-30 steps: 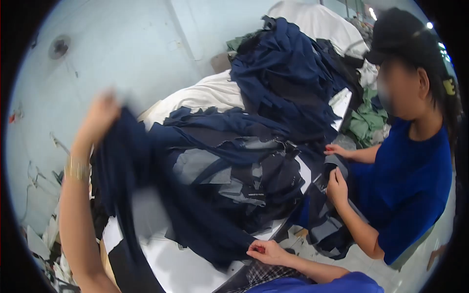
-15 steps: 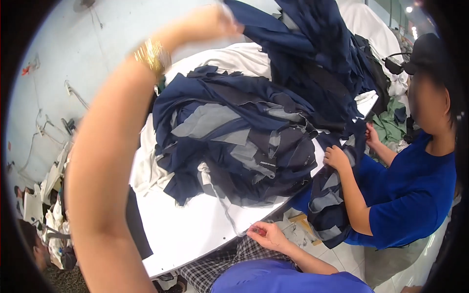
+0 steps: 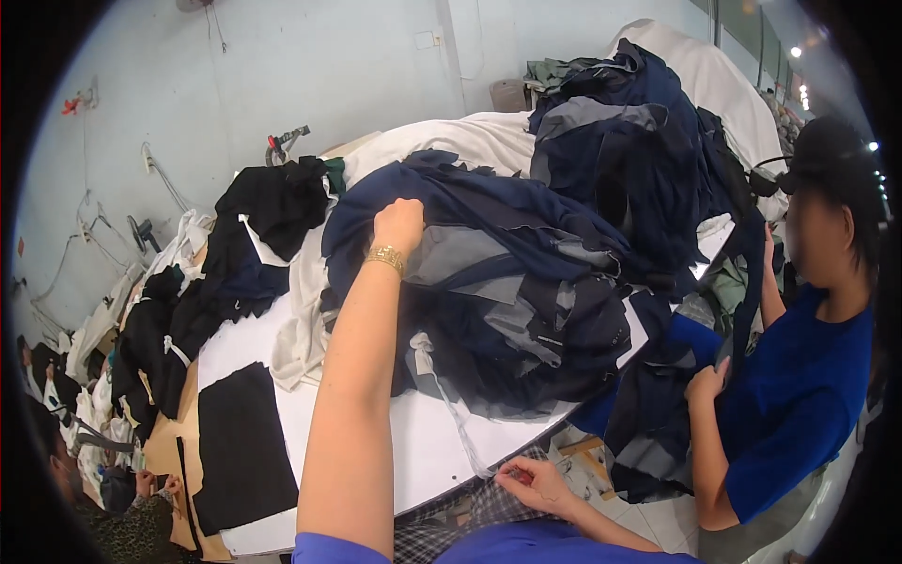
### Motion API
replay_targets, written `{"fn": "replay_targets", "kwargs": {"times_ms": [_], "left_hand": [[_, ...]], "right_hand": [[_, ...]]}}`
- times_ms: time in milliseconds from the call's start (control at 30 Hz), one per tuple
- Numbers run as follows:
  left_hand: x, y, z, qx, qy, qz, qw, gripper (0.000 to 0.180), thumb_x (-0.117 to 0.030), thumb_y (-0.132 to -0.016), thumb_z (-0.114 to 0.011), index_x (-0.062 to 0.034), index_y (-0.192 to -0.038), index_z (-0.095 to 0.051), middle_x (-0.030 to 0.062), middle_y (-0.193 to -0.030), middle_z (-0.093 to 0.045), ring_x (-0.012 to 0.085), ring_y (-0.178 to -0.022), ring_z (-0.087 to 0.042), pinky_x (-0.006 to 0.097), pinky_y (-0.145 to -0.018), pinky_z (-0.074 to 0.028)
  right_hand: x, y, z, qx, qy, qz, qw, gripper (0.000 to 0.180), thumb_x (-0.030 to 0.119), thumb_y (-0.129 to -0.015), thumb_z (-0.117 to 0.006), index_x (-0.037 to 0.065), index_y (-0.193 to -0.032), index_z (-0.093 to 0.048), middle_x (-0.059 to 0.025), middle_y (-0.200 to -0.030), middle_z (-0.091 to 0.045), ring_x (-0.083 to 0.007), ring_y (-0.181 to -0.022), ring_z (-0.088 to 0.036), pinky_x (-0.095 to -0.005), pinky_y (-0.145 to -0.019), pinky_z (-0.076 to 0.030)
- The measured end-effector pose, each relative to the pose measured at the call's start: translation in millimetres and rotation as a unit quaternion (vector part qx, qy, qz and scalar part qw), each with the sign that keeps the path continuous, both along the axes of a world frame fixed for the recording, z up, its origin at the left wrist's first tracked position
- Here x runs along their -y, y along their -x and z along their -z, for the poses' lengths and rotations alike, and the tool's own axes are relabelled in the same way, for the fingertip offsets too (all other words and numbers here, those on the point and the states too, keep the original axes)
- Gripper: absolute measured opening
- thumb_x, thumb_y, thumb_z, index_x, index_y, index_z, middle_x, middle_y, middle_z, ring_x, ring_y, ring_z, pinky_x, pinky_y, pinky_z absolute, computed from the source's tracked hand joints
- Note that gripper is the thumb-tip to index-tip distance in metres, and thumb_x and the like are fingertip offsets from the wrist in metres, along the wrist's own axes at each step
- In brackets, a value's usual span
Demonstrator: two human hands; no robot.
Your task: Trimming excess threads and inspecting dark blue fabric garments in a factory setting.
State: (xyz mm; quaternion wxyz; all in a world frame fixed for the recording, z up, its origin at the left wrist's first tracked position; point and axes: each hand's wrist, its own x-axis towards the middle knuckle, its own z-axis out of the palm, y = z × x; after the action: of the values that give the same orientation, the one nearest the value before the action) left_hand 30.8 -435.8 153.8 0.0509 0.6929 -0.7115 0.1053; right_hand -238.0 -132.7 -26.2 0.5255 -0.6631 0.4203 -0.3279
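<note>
My left hand (image 3: 399,226), a gold bracelet at its wrist, is a closed fist pressed to the upper left of a big heap of navy and grey cloth pieces (image 3: 489,258). Its fingertips are hidden, so what it grips does not show. A white cloth strip (image 3: 458,423) runs from a knotted bunch at the heap's front down over the table edge. At that edge my right hand (image 3: 534,487) pinches the strip's lower end. Something small and red shows among those fingers, too small to name.
The heap lies on a white table (image 3: 423,442). A black cloth panel (image 3: 246,442) and black garments (image 3: 268,216) are on the left, a second navy pile (image 3: 620,141) behind. A co-worker in blue (image 3: 799,395) handles navy cloth (image 3: 653,442) at the right; another person sits lower left.
My left hand has come down from high up onto the heap. The lifted navy cloth at the back now lies on the rear pile. My right hand stays by the strip.
</note>
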Motion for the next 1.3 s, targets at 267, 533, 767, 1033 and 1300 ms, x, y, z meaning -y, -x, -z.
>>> {"fn": "replay_targets", "kwargs": {"times_ms": [267, 533, 767, 1033, 1300], "left_hand": [[-25.6, -31.3, -21.5, -0.142, 0.341, 0.104, 0.923, 0.008, -0.011, -0.087, -0.050, -0.0039, -0.090, -0.048, 0.0173, -0.086, -0.056, 0.0321, -0.072, -0.061, 0.042, -0.061, -0.050], [-212.0, -86.5, -30.1, -0.313, 0.543, 0.058, 0.777, 0.005, -0.006, -0.092, -0.047, -0.0010, -0.093, -0.048, 0.0070, -0.085, -0.056, 0.0107, -0.070, -0.057, 0.022, -0.066, -0.046], [-415.5, -96.9, 143.9, -0.354, 0.474, -0.257, 0.764, 0.011, -0.010, -0.094, -0.043, 0.0001, -0.099, -0.045, 0.0062, -0.090, -0.049, 0.0091, -0.071, -0.050, 0.022, -0.067, -0.045], [-541.9, -113.7, 242.0, -0.396, 0.401, -0.513, 0.647, 0.018, -0.012, -0.089, -0.052, -0.0013, -0.101, -0.046, 0.0119, -0.090, -0.050, 0.0195, -0.082, -0.054, 0.029, -0.071, -0.047], [-411.8, -80.2, 165.1, -0.190, 0.338, -0.367, 0.846, 0.024, -0.013, -0.076, -0.067, -0.0056, -0.098, -0.061, 0.0137, -0.105, -0.058, 0.0281, -0.104, -0.052, 0.036, -0.090, -0.039]], "right_hand": [[16.7, -16.8, -26.2, 0.015, 0.011, -0.027, 0.999, 0.014, 0.015, -0.080, -0.066, 0.002, -0.085, -0.062, 0.0006, -0.050, -0.044, -0.0038, -0.046, -0.038, -0.0205, -0.044, -0.031], [32.0, -11.7, -47.8, 0.173, 0.086, 0.147, 0.970, 0.005, 0.006, -0.082, -0.063, 0.002, -0.085, -0.061, 0.0026, -0.069, -0.055, -0.0005, -0.057, -0.044, -0.0152, -0.049, -0.033], [69.0, -25.1, -70.6, 0.342, 0.150, 0.204, 0.905, 0.018, 0.003, -0.088, -0.051, -0.001, -0.105, -0.048, 0.0046, -0.054, -0.039, -0.0008, -0.041, -0.031, -0.0184, -0.039, -0.021], [79.1, -65.4, -61.1, 0.333, 0.085, 0.042, 0.938, 0.022, 0.013, -0.096, -0.042, -0.003, -0.107, -0.054, 0.0067, -0.055, -0.032, 0.0001, -0.044, -0.025, -0.0187, -0.040, -0.018], [52.3, -105.0, -40.6, 0.228, 0.027, -0.006, 0.973, 0.022, 0.014, -0.095, -0.043, -0.002, -0.101, -0.056, 0.0058, -0.053, -0.036, -0.0001, -0.043, -0.027, -0.0174, -0.041, -0.020]]}}
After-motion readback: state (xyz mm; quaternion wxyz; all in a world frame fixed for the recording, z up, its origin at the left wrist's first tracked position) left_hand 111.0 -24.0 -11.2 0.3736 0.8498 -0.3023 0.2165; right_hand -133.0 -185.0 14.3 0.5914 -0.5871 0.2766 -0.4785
